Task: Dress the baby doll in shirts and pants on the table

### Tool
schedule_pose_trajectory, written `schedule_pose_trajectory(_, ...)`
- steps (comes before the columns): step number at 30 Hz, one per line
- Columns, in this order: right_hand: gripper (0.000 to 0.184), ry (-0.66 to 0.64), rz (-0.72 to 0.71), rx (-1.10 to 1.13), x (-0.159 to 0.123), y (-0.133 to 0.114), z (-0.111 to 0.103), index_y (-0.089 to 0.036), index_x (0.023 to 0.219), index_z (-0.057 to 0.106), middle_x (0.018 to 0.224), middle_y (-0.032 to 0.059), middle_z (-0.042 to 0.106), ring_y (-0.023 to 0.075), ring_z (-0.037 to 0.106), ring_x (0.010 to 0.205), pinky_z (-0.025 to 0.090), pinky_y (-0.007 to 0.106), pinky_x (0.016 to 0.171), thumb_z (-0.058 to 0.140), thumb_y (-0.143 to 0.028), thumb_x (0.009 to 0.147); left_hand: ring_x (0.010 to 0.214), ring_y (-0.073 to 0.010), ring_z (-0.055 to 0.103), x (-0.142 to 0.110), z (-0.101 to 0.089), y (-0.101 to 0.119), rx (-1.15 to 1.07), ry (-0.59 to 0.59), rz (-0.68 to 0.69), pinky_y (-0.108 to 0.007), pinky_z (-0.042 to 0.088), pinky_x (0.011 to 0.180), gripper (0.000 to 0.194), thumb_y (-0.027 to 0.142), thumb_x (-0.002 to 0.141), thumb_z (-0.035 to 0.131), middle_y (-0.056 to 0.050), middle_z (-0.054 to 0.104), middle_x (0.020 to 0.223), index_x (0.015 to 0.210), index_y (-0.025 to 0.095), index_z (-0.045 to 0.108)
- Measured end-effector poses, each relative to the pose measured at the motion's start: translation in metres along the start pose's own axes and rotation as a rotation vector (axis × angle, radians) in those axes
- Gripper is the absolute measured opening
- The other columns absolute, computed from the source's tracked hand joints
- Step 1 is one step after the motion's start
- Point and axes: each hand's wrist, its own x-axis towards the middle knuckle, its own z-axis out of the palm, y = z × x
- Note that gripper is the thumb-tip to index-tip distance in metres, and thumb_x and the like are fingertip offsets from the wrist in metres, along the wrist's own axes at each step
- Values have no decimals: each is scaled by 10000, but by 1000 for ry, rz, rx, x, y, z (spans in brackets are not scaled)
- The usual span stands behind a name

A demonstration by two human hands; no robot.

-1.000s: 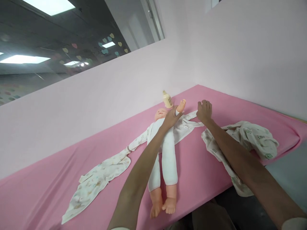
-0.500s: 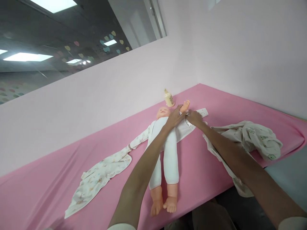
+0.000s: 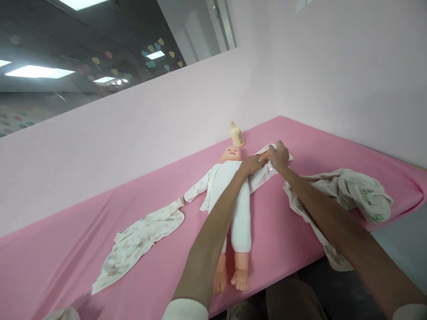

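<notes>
A baby doll (image 3: 242,222) with a white cloth body lies on its back, head toward the wall. A patterned sleeve of a white baby shirt (image 3: 198,187) covers its arm on the left, and the shirt spreads out beneath it. On the right, my left hand (image 3: 254,164) is closed around the doll's other arm, whose hand just shows between my hands. My right hand (image 3: 279,155) is closed on the shirt's other sleeve, bunched beside the doll's hand. My fingers partly hide how far the sleeve covers it.
Behind the doll's head stands a cream pump bottle (image 3: 237,135) near the wall. Patterned baby clothing (image 3: 143,238) lies flat at left on the pink mat (image 3: 276,231). A crumpled printed cloth (image 3: 360,193) is at right, partly under my right forearm. More fabric (image 3: 63,314) shows at bottom left.
Both hands have moved slightly right. The doll's arm, earlier raised with its hand bare, is now lower and beside the sleeve. My right hand has risen with the shirt fabric.
</notes>
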Motion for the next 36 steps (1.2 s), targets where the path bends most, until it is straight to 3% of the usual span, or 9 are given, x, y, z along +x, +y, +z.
schedule_pose_trajectory(3, 173, 59, -96, -25, -4, 1, 0, -200, 895, 533, 810, 92, 577, 260, 521, 763, 367, 346, 667, 383, -284, 876, 1037, -285, 629, 0, 0, -1, 8, -32, -48, -342, 461, 816, 517, 577, 903, 365, -121, 664, 1188, 1162, 195, 599)
schedule_pose_trajectory(5, 136, 68, -192, -51, -6, 1, 2, -201, 859, 531, 817, 89, 582, 255, 518, 772, 361, 343, 670, 414, -271, 855, 1062, -299, 623, -1, 0, -1, 10, 13, -96, -356, 464, 833, 538, 577, 906, 366, -148, 645, 1227, 1195, 174, 575)
schedule_pose_trajectory(10, 78, -46, -432, -53, -11, -3, 5, -215, 759, 477, 920, 79, 604, 221, 523, 821, 359, 315, 675, 475, -273, 811, 948, -262, 640, 2, 2, -4, -75, 153, -54, -351, 479, 813, 383, 466, 917, 426, -147, 688, 1082, 1049, 154, 606)
schedule_pose_trajectory(13, 183, -146, -415, -18, -10, -3, 3, -223, 714, 424, 831, 45, 598, 197, 510, 757, 340, 300, 641, 501, -348, 823, 910, -240, 635, 3, -3, -7, -120, 174, 3, -347, 489, 813, 302, 417, 905, 456, -120, 691, 1032, 951, 165, 616)
schedule_pose_trajectory(16, 212, -180, -321, -20, -7, 2, 2, -229, 700, 388, 755, 22, 571, 181, 479, 687, 309, 293, 600, 502, -359, 823, 974, -257, 627, -2, -12, -9, -66, 98, 30, -348, 489, 841, 293, 397, 834, 569, -119, 675, 1103, 1014, 168, 603)
schedule_pose_trajectory(19, 165, -154, -305, -66, -4, 5, 4, -229, 710, 385, 755, 26, 566, 184, 472, 682, 299, 295, 596, 464, -301, 835, 1002, -270, 627, -6, -18, -11, 28, 21, 32, -353, 491, 848, 345, 390, 842, 546, -127, 672, 1130, 1101, 165, 582)
schedule_pose_trajectory(24, 95, -79, -480, -169, -9, 1, 8, -223, 757, 410, 861, 67, 583, 220, 501, 794, 339, 325, 672, 437, -248, 844, 979, -258, 641, 3, -9, -13, 120, 21, 21, -349, 495, 862, 293, 256, 837, 479, -139, 689, 1091, 1064, 148, 630)
schedule_pose_trajectory(28, 58, -208, -658, -211, -19, -6, 10, -223, 769, 419, 893, 77, 589, 229, 503, 836, 361, 337, 718, 426, -193, 819, 909, -257, 643, 17, -1, -17, 164, 15, -14, -355, 499, 879, 214, 214, 789, 508, -141, 705, 983, 888, 141, 684)
schedule_pose_trajectory(36, 92, -358, -653, -235, -28, -15, 7, -218, 764, 446, 892, 76, 613, 211, 523, 781, 340, 318, 641, 407, -225, 847, 975, -293, 638, 20, -6, -21, 251, 6, -87, -399, 498, 917, 241, 176, 731, 583, -144, 690, 1045, 947, 142, 687)
